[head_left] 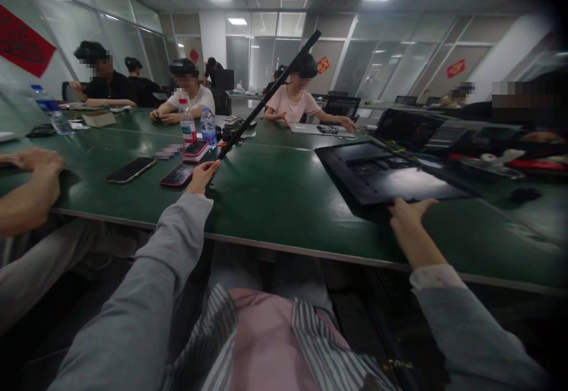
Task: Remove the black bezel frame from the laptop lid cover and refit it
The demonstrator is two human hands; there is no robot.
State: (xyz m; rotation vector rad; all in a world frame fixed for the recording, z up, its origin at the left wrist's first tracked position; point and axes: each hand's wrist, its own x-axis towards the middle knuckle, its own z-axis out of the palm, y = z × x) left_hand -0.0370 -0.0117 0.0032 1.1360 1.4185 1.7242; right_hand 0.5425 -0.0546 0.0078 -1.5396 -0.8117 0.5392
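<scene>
My left hand [203, 176] is closed on the lower end of a long, thin, flat black piece [270, 92]. That piece stands tilted up above the table, its top leaning right and away from me; whether it is a bar or a panel seen edge-on I cannot tell. On the right, my right hand [410, 216] grips the near edge of a black laptop casing [377, 175], its fingers partly hidden under it. The casing has a recessed area and a shiny flat part, and is tilted over the green table [275, 202].
Left of my left hand lie a phone [131, 170] and a red-edged phone [177, 174]. Behind them stand two bottles [208, 128]. Another person's hand [39, 163] rests at the far left. Across the table sits a person in pink [295, 107]. Laptops and cables crowd the right side.
</scene>
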